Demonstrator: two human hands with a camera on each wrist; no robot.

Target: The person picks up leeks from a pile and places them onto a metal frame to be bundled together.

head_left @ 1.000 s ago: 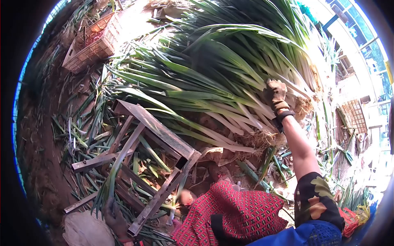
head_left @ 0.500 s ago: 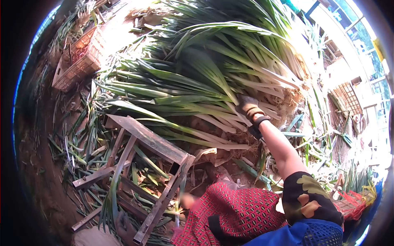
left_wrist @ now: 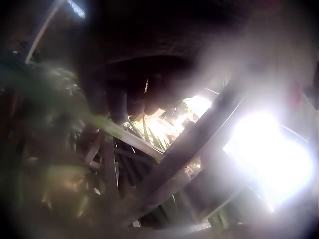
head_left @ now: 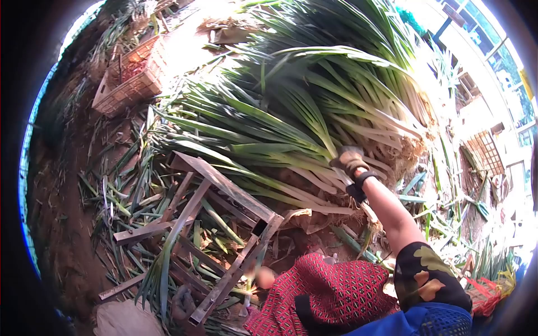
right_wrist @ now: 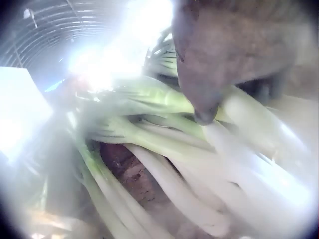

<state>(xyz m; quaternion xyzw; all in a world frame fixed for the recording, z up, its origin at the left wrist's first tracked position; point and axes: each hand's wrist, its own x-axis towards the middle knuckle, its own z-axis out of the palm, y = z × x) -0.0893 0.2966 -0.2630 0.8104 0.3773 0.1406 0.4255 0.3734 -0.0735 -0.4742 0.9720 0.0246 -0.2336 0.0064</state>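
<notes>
In the head view my gloved right hand [head_left: 350,161] grips a leek [head_left: 314,120] by its stalk. Its green leaves fan up across the big leek pile [head_left: 263,151]. In the right wrist view, the thumb of that hand [right_wrist: 214,59] bends down over a thick pale stalk, with more white stalks [right_wrist: 174,189] below. My dark-gloved left hand [head_left: 184,302] hangs low beside a metal frame [head_left: 224,185], near a leek [head_left: 168,257] draped over that frame. In the left wrist view, the left hand's dark fingers [left_wrist: 118,107] hang loosely above a pale stalk [left_wrist: 129,138].
An orange plastic crate [head_left: 130,75] stands at the upper left, and another crate [head_left: 485,154] at the right. Cut leaves litter the soil around the frame. Red patterned cloth [head_left: 330,285] covers my lap. A pale sack [head_left: 126,319] lies at the lower left.
My right hand has come left and nearer from the root end of the pile, and a leek is now in its grip. The left hand remains low by the frame; the view has shifted a little.
</notes>
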